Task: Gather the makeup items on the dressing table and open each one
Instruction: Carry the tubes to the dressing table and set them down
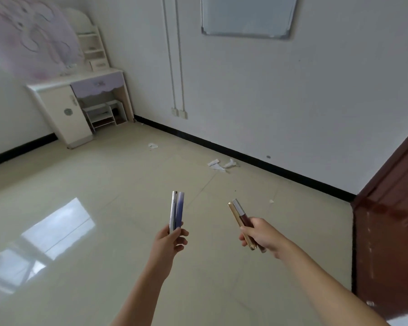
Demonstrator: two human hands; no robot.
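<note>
My left hand (172,241) grips two slim makeup tubes side by side, a silver one (173,210) and a blue-purple one (180,210), both pointing up. My right hand (260,235) holds two more, a gold tube (235,216) and a dark red lip gloss with a silver cap (243,216), tilted up and to the left. All four look closed. The dressing table (80,78), white with a lilac drawer, stands far off in the back left corner, with small items on its top and shelves too blurred to name.
A glossy tiled floor stretches between me and the table. Scraps of white paper (218,165) lie near the black baseboard. A dark brown door (391,222) stands at the right. A whiteboard (247,15) hangs on the far wall. A small stool (101,114) sits under the table.
</note>
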